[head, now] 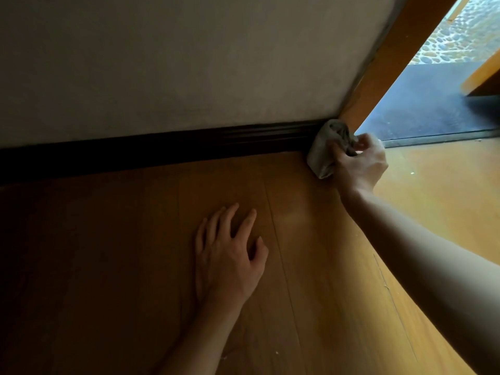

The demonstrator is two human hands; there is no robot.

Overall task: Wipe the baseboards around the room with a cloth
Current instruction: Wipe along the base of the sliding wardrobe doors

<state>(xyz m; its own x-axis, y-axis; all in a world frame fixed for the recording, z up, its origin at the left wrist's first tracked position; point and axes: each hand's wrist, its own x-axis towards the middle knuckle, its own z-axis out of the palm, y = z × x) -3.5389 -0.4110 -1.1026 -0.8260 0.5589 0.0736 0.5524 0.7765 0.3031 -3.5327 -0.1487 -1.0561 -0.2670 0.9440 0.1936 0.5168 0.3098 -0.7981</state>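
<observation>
The cloth (326, 147) sits right of centre in the frame, bunched into a wad and pressed against the end of the dark baseboard (167, 147), where that strip meets the orange wooden door post (378, 74). The right hand (361, 161) holds it, fingers and thumb curled round the gathered folds, with the loose grey-white bulk pushed toward the corner and its lower edge touching the wooden floor (311, 266). The left hand (230, 255) lies flat on the floor in the lower middle, fingers spread and straight, holding nothing; it looks like a prop for the body's weight.

The cloth appears light, soft and limp, so it will likely fold and slip unless gripped in a bundle as it is now, with a padded face turned to the wood. The baseboard is grooved, and I judge the folds must be pressed into those ridges. The strip runs away to the left of the frame into shadow; whether it is already clean cannot be told.
</observation>
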